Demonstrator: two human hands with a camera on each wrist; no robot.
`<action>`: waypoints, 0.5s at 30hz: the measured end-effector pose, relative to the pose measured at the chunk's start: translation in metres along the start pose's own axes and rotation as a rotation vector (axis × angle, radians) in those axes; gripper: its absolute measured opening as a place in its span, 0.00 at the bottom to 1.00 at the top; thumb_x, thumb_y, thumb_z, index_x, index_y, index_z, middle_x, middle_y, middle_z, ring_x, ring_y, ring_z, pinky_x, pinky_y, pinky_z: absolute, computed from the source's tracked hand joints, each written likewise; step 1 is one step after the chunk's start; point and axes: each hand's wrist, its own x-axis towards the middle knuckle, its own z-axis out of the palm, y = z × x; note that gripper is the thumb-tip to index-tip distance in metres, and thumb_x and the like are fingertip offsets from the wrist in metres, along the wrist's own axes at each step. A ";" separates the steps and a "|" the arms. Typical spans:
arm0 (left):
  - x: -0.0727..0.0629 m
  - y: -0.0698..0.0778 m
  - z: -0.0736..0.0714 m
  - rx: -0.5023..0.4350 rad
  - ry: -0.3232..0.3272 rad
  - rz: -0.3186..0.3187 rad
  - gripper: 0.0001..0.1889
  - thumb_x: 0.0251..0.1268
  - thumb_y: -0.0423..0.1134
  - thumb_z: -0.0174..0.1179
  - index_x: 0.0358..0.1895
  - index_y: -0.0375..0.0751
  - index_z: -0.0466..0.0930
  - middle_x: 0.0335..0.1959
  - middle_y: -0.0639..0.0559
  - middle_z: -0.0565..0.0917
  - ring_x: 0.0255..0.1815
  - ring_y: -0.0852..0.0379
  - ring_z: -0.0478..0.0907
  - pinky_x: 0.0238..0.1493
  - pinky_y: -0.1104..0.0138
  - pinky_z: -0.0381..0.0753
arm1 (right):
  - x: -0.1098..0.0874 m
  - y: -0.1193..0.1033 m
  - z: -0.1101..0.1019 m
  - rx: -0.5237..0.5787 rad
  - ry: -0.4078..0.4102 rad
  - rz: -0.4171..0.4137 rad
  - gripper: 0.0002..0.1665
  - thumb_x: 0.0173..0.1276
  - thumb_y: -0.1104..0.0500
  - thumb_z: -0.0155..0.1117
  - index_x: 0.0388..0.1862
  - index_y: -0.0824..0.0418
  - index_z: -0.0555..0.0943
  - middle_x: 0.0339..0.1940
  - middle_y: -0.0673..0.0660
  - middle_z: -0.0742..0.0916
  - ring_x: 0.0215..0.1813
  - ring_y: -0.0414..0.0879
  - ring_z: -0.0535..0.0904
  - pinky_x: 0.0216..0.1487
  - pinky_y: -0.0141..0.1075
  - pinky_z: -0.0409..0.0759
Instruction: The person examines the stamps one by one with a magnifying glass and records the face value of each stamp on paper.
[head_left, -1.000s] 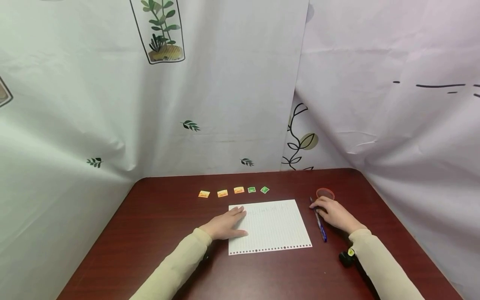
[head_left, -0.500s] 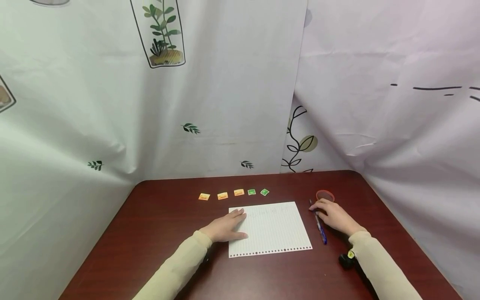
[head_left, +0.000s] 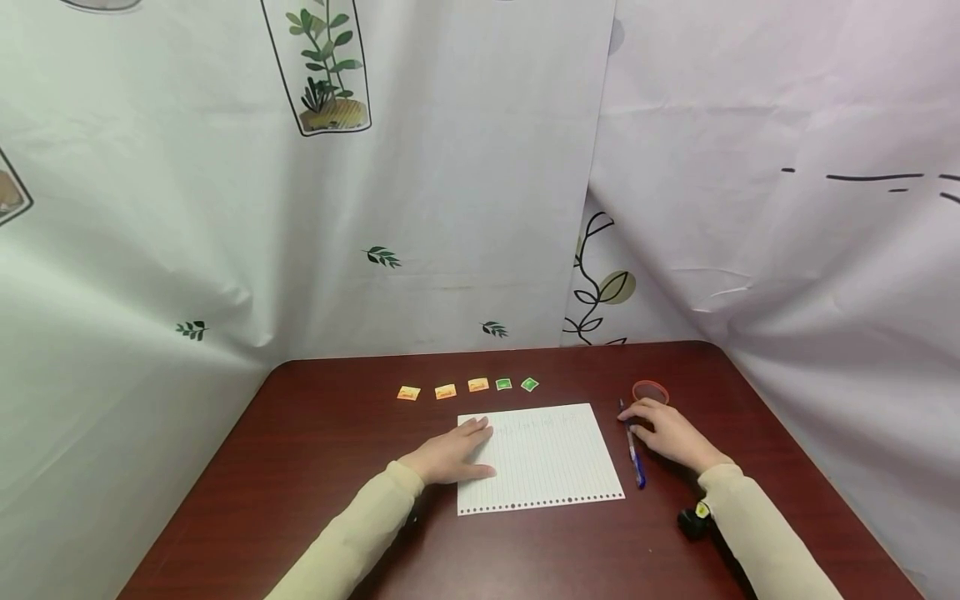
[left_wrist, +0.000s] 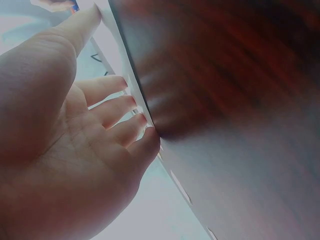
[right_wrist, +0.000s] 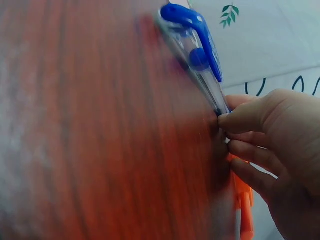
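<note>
My left hand (head_left: 452, 452) lies flat over the left edge of a lined loose-leaf sheet (head_left: 557, 467), fingers straight and thumb spread onto the paper. Faint handwriting runs along the sheet's top, and punched holes line its near edge. To the right of the paper, my right hand (head_left: 671, 432) pinches a clear pen with a blue clip (head_left: 636, 462) between thumb and fingers. The right wrist view shows the thumb tip against the barrel, the blue-clipped end (right_wrist: 200, 57) pointing away from the hand.
A round orange-rimmed thing (head_left: 651, 383) lies just beyond my right hand; an orange part (right_wrist: 245, 205) shows below the fingers. Several small orange (head_left: 446, 391) and green stickers (head_left: 529, 384) form a row behind the paper. White patterned cloth (head_left: 450, 183) surrounds the dark-red table (head_left: 337, 450).
The near, blue end of the pen has swung a little to the left under my right hand. My left hand stays on the paper. The head view tilted slightly upward earlier on.
</note>
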 end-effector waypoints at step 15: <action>-0.002 0.004 -0.006 0.002 -0.003 0.023 0.41 0.68 0.59 0.62 0.77 0.40 0.63 0.79 0.45 0.61 0.80 0.47 0.56 0.73 0.51 0.63 | 0.000 0.001 -0.006 0.046 0.014 0.011 0.16 0.67 0.70 0.63 0.51 0.58 0.86 0.58 0.66 0.82 0.58 0.61 0.80 0.55 0.57 0.78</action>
